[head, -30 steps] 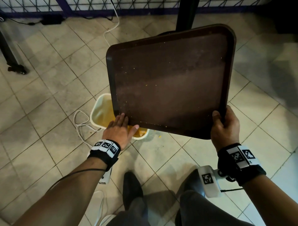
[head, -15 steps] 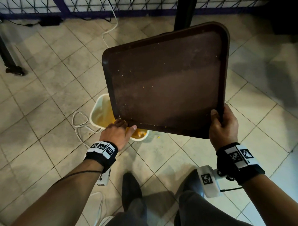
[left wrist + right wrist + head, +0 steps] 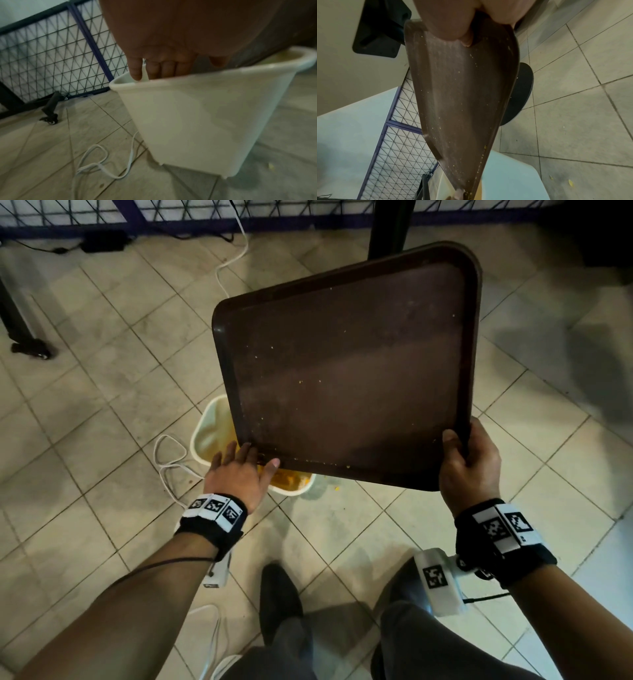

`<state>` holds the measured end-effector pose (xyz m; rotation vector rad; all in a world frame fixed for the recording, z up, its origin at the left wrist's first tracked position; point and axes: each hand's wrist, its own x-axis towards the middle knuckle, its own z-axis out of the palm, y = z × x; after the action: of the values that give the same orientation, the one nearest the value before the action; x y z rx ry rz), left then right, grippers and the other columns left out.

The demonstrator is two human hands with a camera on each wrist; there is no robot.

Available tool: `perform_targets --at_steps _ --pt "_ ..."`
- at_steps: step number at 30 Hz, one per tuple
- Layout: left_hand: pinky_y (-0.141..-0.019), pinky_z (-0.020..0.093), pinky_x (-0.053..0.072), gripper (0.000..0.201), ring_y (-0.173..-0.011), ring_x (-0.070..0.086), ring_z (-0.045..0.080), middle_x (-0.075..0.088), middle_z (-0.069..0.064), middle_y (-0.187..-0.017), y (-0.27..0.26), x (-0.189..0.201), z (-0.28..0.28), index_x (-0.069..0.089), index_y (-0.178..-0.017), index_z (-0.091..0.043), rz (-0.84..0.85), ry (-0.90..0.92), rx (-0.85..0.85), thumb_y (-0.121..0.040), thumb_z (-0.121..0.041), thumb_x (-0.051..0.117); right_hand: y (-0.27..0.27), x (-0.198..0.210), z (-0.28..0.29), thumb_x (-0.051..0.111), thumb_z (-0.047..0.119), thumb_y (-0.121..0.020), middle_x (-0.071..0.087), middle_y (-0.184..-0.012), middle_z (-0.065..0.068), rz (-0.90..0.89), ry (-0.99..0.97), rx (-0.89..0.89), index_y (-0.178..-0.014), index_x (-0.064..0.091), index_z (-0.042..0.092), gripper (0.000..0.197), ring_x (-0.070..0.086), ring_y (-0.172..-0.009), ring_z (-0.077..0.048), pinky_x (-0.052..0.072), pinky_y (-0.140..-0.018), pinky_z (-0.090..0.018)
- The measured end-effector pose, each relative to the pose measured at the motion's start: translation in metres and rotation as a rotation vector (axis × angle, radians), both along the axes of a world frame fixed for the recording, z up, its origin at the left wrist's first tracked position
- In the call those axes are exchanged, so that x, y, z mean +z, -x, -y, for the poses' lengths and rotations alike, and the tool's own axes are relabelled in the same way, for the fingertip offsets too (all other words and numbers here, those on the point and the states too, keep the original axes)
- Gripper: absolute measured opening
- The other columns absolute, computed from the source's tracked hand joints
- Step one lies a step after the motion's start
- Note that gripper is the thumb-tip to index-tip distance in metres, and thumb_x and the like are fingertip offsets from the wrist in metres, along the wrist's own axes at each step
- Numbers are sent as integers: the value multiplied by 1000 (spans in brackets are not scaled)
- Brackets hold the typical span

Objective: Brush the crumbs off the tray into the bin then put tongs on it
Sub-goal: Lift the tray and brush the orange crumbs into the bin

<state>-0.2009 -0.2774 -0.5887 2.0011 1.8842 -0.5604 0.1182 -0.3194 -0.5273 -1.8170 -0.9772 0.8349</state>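
The dark brown tray [image 3: 349,378] is held tilted, its lower left corner over the white bin [image 3: 205,436]. My right hand [image 3: 469,463] grips the tray's near right corner, thumb on the top face. My left hand [image 3: 239,474] lies flat with straight fingers against the low corner, above the bin's mouth. Small yellow crumbs [image 3: 322,463] line the tray's lower rim and dot its face. The left wrist view shows my fingers [image 3: 161,67] just over the bin [image 3: 197,115]. In the right wrist view the speckled tray [image 3: 462,94] runs down toward the bin. No tongs are in view.
Tiled floor all round. A white cable [image 3: 168,463] loops left of the bin, and a few crumbs [image 3: 337,488] lie on the floor right of it. A black table pedestal [image 3: 387,227] and wire fence [image 3: 102,213] stand behind; a castor leg [image 3: 30,350] is at far left.
My left hand slid down off the tray's low corner toward the bin with fingers bent, and now reaches back up to that corner with fingers straight. The tray stays tilted in my right hand.
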Motion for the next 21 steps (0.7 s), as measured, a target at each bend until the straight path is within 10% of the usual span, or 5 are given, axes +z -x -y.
perform_targets --at_steps 6,9,12,21 --pt "-117 33 4 66 -148 6 14 7 -7 -161 -81 29 38 17 -153 -22 366 -168 -339 -99 -60 15 4 -4 0 44 12 -101 61 -97 5 -24 0 -33 -115 58 19 21 56 -90 -3 42 -74 -22" --pt "-116 40 23 65 -145 21 21 23 0 -159 -103 16 52 23 -151 -21 393 -149 -460 -99 -60 21 2 -6 1 45 12 -101 62 -96 4 -23 0 -32 -111 58 22 19 57 -89 -8 44 -75 -25" --pt "-103 41 42 62 -130 42 24 43 5 -144 -97 5 48 37 -145 -19 362 -158 -376 -98 -58 25 2 -5 1 45 11 -101 61 -94 6 -13 -4 -30 -109 57 23 19 57 -87 -5 42 -73 -22" --pt "-117 48 18 66 -145 22 25 29 1 -157 5 -16 0 34 -147 -22 10 62 -54 -96 -56 10 2 -5 -2 44 11 -102 61 -97 8 -17 11 -28 -117 59 19 23 55 -90 -1 42 -74 -20"
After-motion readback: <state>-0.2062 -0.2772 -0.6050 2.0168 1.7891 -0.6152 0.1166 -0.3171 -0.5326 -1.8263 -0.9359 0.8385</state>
